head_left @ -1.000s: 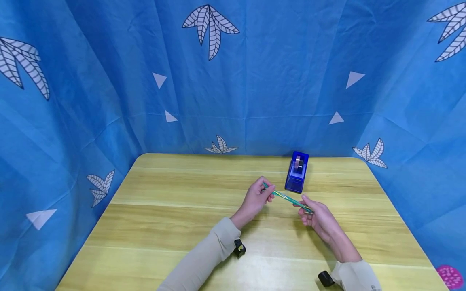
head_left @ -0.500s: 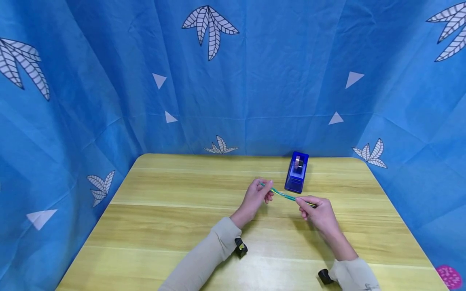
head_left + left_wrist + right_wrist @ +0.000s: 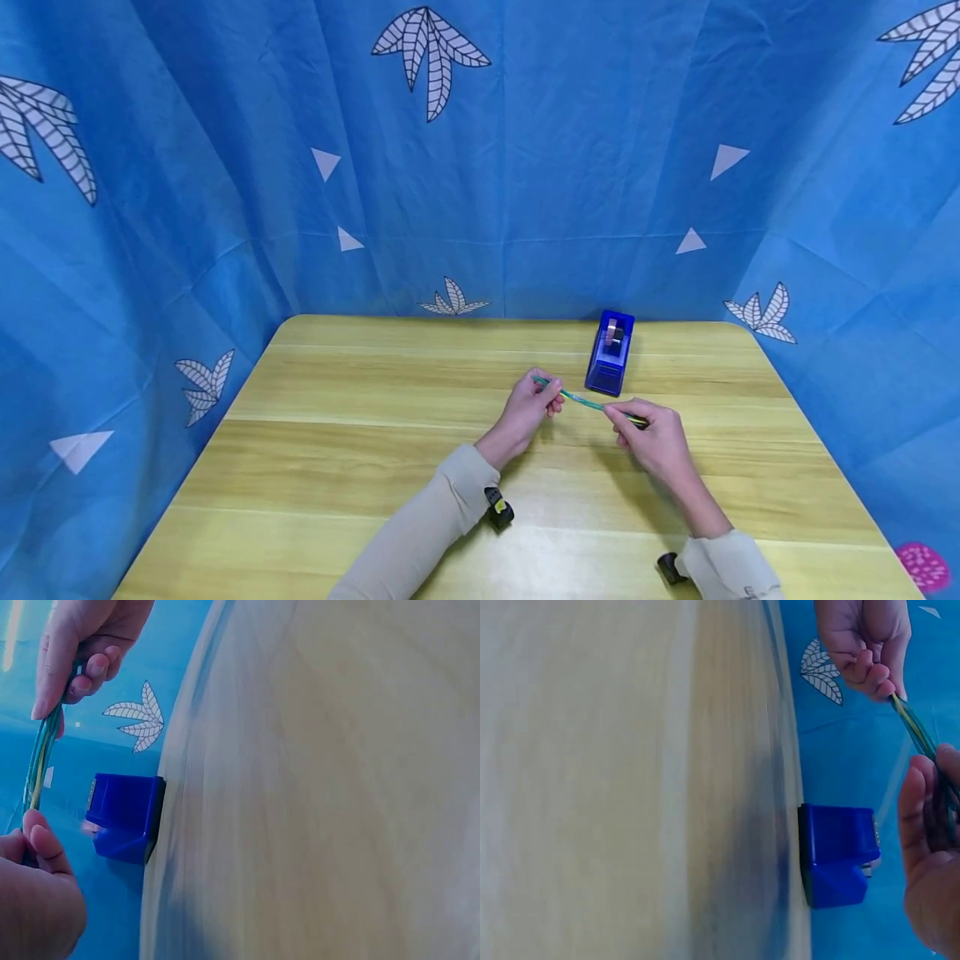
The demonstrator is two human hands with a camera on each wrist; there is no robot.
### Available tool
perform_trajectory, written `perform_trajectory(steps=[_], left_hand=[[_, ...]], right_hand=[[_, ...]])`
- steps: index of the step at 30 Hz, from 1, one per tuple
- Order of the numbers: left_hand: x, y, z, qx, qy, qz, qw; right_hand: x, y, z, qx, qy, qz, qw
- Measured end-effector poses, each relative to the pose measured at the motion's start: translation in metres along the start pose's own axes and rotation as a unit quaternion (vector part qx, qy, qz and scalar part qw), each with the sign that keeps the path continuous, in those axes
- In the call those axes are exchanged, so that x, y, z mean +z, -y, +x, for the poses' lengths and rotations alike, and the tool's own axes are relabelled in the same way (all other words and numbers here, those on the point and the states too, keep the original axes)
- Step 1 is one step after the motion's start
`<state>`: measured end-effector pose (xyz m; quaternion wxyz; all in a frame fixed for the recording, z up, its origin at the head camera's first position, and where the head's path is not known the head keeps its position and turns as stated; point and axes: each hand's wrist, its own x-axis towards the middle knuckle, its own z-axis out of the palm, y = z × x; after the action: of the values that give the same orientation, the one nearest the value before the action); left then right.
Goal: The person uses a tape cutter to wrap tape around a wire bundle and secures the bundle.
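Curtain (image 3: 480, 183): one, hung behind both grips.
Table (image 3: 337, 467): one, spread beneath the grips.
Tape dispenser (image 3: 608, 367): one, set just beyond the grips.
Left hand (image 3: 523, 410): one of two; strand bundle (image 3: 583, 401) pinched.
Right hand (image 3: 660, 442): thumb just brought down, so both ends are now pinched.
Strand bundle: one, stretched between the grips; strands uncountable.

Table (image 3: 337, 467), 1 pc.: lt. yellow wood-grain top, rounded far corners, under L hand (image 3: 527, 407) & R hand (image 3: 656, 437). On it: tape dispenser (image 3: 609, 358), 1 pc., blue, beyond & betw. hands, nearer R.
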<state>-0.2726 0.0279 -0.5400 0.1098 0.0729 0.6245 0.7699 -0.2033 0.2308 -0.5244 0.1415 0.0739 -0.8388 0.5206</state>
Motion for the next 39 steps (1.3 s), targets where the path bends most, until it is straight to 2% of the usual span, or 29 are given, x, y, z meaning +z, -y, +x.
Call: perform_trajectory(steps=[1, 3, 6, 8, 10, 13, 17, 19, 24, 27, 30, 35, 39], left_hand=[[0.0, -0.001, 0.001, 0.007, 0.002, 0.008, 0.9999], [0.0, -0.003, 0.0, 0.019, 0.005, 0.029, 0.9994], [0.0, -0.006, -0.002, 0.035, 0.015, 0.066, 0.9971], [0.0, -0.008, -0.003, 0.043, 0.021, 0.083, 0.9954], [0.001, -0.008, -0.004, 0.05, 0.029, 0.093, 0.994], [0.001, -0.01, -0.005, 0.057, 0.035, 0.099, 0.9929], [0.001, -0.011, -0.006, 0.064, 0.036, 0.1, 0.9922], [0.001, -0.012, -0.006, 0.066, 0.036, 0.102, 0.992], [0.0, -0.012, -0.007, 0.07, 0.037, 0.101, 0.9918], [0.0, -0.011, -0.006, 0.07, 0.035, 0.096, 0.9923], [-0.001, -0.009, -0.004, 0.056, 0.03, 0.074, 0.9953], [-0.007, -0.002, 0.002, 0.015, 0.018, 0.012, 0.9997], [-0.011, 0.001, 0.004, -0.002, 0.017, 0.003, 0.9998]], right_hand=[[-0.001, -0.001, 0.001, 0.032, 0.013, 0.026, 0.9991], [-0.003, -0.003, 0.002, 0.099, 0.035, 0.083, 0.991], [-0.006, -0.007, 0.006, 0.187, 0.062, 0.162, 0.967], [-0.009, -0.009, 0.007, 0.229, 0.071, 0.192, 0.9517], [-0.012, -0.013, 0.008, 0.248, 0.085, 0.215, 0.9406], [-0.014, -0.016, 0.009, 0.259, 0.102, 0.24, 0.93], [-0.016, -0.018, 0.008, 0.253, 0.122, 0.253, 0.9259], [-0.016, -0.018, 0.008, 0.253, 0.118, 0.259, 0.9246], [-0.014, -0.018, 0.008, 0.238, 0.102, 0.252, 0.9323], [-0.013, -0.018, 0.007, 0.221, 0.087, 0.228, 0.9443], [-0.011, -0.017, 0.008, 0.196, 0.059, 0.201, 0.958], [-0.01, -0.012, 0.007, 0.103, 0.02, 0.132, 0.9857], [-0.01, -0.007, 0.005, 0.04, 0.006, 0.081, 0.9959]])
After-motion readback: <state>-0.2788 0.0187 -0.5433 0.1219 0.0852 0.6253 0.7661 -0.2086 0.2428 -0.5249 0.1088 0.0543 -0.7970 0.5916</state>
